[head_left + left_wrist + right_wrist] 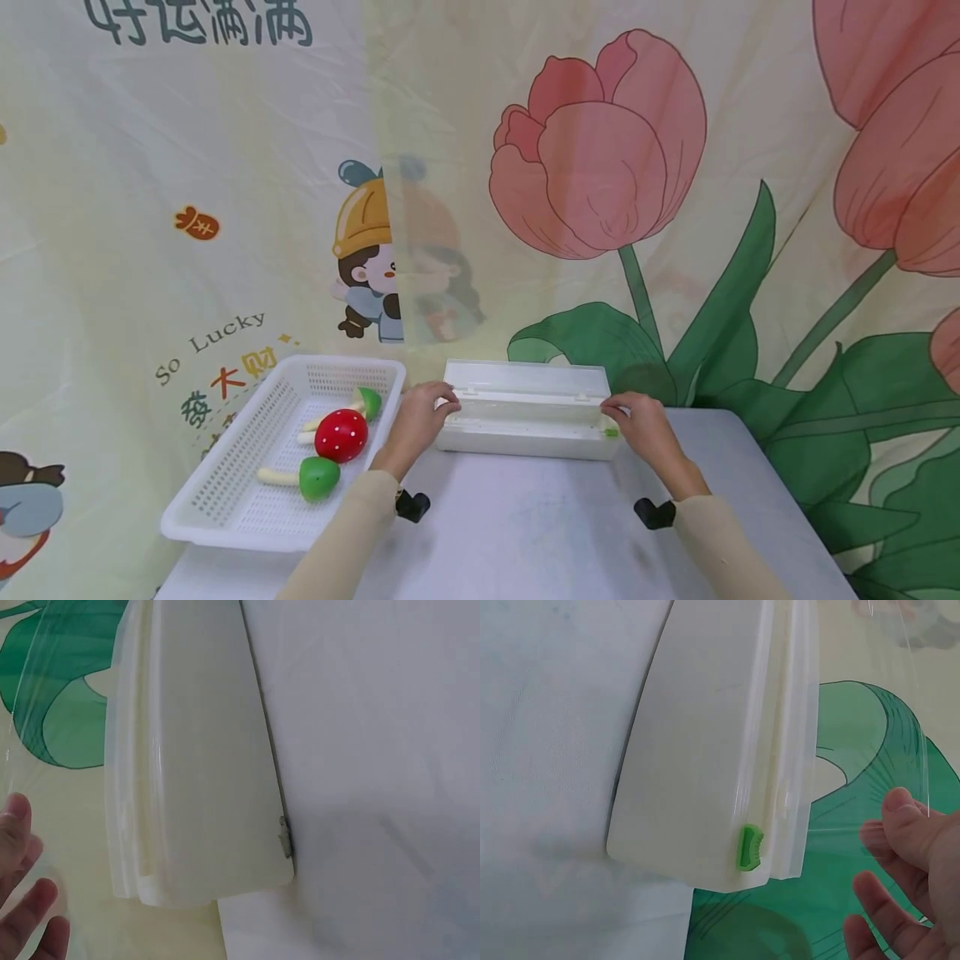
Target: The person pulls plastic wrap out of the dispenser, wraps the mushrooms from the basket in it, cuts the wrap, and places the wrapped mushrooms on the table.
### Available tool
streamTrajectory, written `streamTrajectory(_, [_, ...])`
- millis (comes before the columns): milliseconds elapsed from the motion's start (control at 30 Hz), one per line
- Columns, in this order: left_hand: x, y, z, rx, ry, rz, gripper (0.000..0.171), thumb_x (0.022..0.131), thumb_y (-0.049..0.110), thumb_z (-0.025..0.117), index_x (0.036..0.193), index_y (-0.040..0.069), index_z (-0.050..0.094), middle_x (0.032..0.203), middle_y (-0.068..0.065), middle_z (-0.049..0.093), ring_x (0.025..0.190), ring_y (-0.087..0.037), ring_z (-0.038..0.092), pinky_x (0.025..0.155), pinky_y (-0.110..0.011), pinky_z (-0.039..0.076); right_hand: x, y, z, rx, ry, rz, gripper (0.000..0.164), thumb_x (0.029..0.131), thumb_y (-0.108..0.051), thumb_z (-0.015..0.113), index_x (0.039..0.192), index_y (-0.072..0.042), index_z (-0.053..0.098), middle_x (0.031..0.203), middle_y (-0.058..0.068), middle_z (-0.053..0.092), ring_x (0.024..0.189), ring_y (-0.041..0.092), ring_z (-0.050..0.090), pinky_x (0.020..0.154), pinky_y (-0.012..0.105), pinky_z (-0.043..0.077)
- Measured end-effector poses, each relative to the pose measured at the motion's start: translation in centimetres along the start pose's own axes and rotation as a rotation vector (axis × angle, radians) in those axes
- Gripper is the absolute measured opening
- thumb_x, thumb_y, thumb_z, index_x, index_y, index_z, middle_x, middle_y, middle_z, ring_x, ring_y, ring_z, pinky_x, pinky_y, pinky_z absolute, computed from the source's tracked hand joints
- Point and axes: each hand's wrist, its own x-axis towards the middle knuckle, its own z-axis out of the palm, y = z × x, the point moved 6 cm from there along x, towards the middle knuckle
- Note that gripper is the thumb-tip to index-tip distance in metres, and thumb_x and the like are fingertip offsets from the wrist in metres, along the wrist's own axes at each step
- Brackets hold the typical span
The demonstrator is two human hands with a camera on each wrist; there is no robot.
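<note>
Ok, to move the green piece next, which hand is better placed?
Probably the right hand: though pinching clear film, it is near the green piece. The left hand is at the other end of the white box.

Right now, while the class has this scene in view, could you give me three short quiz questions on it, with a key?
1. What do the left hand and right hand pinch: (a) rope, (b) clear film, (c) a pen?
2. True or false: the green slider sits near the right-hand end of the white box.
3. Fill in: the basket holds two green caps and one dotted ____ cap.
Key: 1 b; 2 true; 3 red.
</note>
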Motion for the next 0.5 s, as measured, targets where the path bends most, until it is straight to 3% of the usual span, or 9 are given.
streamTrajectory(200, [0.1, -0.1, 0.1, -0.079, 0.014, -0.038, 0.005, 0.089, 0.014, 0.079, 0.091, 0.014, 0.075, 0.086, 0.002, 0.076, 0.082, -0.014, 0.066, 0.077, -0.034, 0.057, 0.1, 0.2, -0.3, 0.021, 0.038, -0.003, 0.013, 0.093, -0.006, 0.074, 0.103, -0.001, 0.079, 0.101, 0.015, 0.078, 0.098, 0.034, 0.073, 0.082, 0.049, 0.06])
streamTrajectory(500, [0.6, 1.4, -1.7, -0.091, 0.094, 0.024, 0.005, 0.089, 0.013, 0.079, 0.093, 0.012, 0.076, 0.086, -0.001, 0.077, 0.084, -0.016, 0.071, 0.081, -0.036, 0.061, 0.8, -0.6, -1.9, 0.032, 0.126, -0.067, 0.01, 0.091, -0.005, 0.075, 0.1, -0.001, 0.079, 0.095, 0.014, 0.078, 0.091, 0.031, 0.073, 0.075, 0.043, 0.06])
